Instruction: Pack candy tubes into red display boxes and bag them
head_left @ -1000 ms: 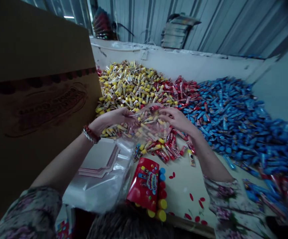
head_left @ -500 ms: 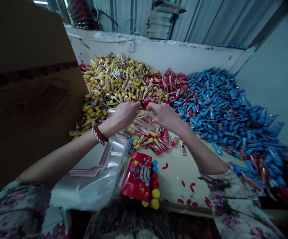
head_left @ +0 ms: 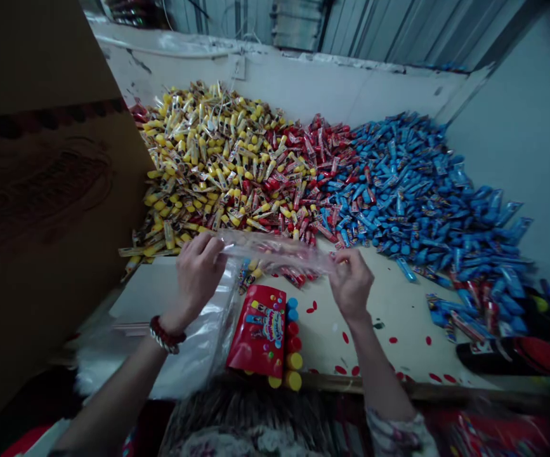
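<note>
Plastic bag [head_left: 275, 251] held stretched above the table [head_left: 398, 330], just in front of the candy pile [head_left: 236, 171]. Fingers of the left hand [head_left: 198, 276] and right hand [head_left: 351, 284] grasp its opposite ends. Film judged light, soft, slippery; ends offer the surest hold.

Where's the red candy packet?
The red candy packet lies near the bottom centre of the head view, just left of a column of coloured candies.

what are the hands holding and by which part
A clear plastic bag, stretched out between the left hand and the right hand, each pinching one opposite end in its fingers.
</note>
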A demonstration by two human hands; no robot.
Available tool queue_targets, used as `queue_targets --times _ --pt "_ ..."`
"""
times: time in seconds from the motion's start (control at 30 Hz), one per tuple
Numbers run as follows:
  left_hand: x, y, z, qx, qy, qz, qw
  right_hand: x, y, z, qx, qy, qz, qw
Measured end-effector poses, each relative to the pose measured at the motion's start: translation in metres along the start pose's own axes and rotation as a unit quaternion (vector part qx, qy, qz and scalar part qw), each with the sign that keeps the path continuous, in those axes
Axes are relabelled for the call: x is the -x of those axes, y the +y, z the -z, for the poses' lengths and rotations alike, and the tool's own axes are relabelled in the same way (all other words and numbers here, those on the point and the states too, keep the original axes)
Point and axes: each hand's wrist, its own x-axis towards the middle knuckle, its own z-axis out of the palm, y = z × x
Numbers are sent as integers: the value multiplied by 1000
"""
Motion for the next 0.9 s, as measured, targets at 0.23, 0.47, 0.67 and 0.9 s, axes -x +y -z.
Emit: queue_targets --times 0.23,0.47,0.67,0.9 --pt "87 1 -54 222 30 52 973 104 17 -23 -51 61 -266 961" --pt "120 -13 -110 358 -85 205 907 147 55 -58 -148 -42 -420 894" --pt "118 -16 -134 357 -141 222 896 148 85 -82 -165 -122 -431 879" --pt "124 -15 -145 339 -174 290 878 138 100 -90 -173 -112 -377 903"
